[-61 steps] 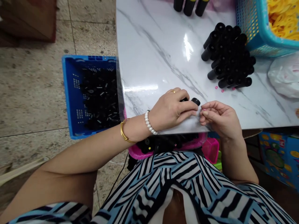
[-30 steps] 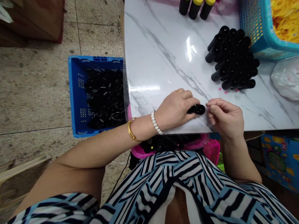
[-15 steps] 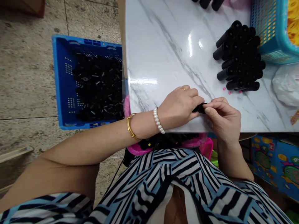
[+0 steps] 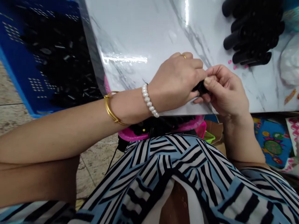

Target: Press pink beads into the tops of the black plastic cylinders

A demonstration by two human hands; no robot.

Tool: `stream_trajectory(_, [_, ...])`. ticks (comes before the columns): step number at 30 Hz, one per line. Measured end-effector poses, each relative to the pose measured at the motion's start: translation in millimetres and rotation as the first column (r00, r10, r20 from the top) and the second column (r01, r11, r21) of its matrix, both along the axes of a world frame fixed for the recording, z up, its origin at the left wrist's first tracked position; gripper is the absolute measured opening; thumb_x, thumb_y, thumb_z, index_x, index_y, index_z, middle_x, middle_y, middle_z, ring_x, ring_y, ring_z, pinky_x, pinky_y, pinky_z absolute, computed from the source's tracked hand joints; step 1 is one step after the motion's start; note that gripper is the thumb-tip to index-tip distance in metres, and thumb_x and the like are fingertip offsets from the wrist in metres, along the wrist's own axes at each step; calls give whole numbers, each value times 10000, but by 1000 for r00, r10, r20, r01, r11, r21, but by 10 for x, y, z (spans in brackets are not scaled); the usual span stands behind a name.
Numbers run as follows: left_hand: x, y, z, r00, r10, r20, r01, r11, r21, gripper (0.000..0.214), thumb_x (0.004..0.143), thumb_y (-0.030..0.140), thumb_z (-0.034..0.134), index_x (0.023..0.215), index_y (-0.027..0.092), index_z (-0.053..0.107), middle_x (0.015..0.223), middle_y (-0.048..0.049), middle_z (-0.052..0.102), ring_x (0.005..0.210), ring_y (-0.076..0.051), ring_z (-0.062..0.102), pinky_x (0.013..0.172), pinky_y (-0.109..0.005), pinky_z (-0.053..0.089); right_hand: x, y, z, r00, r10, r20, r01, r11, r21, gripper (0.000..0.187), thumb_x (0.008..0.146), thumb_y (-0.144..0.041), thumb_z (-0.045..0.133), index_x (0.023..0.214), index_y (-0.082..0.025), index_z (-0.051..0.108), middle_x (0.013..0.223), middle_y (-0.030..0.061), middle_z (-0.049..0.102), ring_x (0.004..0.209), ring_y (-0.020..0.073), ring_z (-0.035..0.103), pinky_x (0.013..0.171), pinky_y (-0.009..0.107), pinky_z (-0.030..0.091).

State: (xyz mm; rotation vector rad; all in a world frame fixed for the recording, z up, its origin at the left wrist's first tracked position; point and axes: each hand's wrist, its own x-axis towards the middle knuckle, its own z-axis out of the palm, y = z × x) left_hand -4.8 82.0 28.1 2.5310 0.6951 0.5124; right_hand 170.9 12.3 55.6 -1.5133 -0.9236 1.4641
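Close to the table's front edge, my two hands meet around a small black plastic part [image 4: 201, 88], mostly hidden by the fingers. My left hand [image 4: 176, 81], with a pearl bracelet at the wrist, is closed on it from the left, back of the hand up. The thumb and forefinger of my right hand [image 4: 227, 88] pinch its right side. Beyond my right hand stands a cluster of black cylinders [image 4: 240, 37] on the white marbled table [image 4: 130, 34]. A few tiny pink pieces [image 4: 234, 67] lie in front of that cluster.
A blue crate [image 4: 14, 59] full of small black parts sits left of the table. Under the table's edge, at my lap, is a pink-rimmed container [image 4: 133, 136] with black parts. A white plastic bag [image 4: 291, 62] lies at the right, above a colourful blue box [image 4: 272, 143].
My view has shifted and come closer to the table. Both hands remain together on the black part, and more of my right hand's lower fingers now shows beneath it.
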Motion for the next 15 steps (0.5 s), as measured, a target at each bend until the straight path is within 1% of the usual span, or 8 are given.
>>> stream_trajectory(1, [0,-4,-4,1000,5,-11,-5,1000,-3,280,915,408,712,1060,168,724,998,-76,711,1025,-291,632,853,-411,474,3,-9,-16,1000,6,1,-6,1000,2,359,800,-385,861,965,-207,596,596,-101,540,455,65,530,563,272,632])
stream_trajectory(3, [1,-29,-31,1000,3,-16,-4,1000,-17,258,900,385,726,1068,188,727,986,-60,718,986,-270,633,843,-399,471,30,-34,-48,999,33,-5,-33,999,-33,398,785,-427,867,975,-212,591,581,-104,549,467,80,587,556,250,619])
stream_trajectory(5, [6,-50,-77,1000,-6,15,7,1000,-15,258,922,382,697,1100,197,726,978,-44,722,937,-243,629,836,-382,468,74,-42,-75,999,50,-17,-51,995,-85,430,768,-444,875,998,-213,595,601,-96,591,488,89,632,540,221,597])
stream_trajectory(7, [15,-51,-121,999,1,48,-1,1000,4,257,950,387,658,1099,190,729,974,-44,723,912,-228,626,823,-367,459,115,-30,-92,999,38,-29,-41,993,-108,444,756,-438,880,1014,-212,598,628,-87,631,483,84,633,541,218,593])
stream_trajectory(11, [19,-52,-150,995,33,89,-35,999,28,244,931,377,680,1069,183,733,974,-57,727,906,-222,621,803,-353,436,147,-24,-93,1000,25,-18,-26,993,-111,445,754,-456,868,1020,-216,603,696,-67,681,486,87,637,554,242,602])
stream_trajectory(15, [13,-51,-129,997,43,72,-43,999,0,251,907,375,709,1066,182,737,966,-59,724,916,-226,618,818,-352,437,164,-45,-88,1000,18,-18,-21,989,-144,408,779,-466,829,1030,-228,613,753,-52,695,525,95,650,626,295,636])
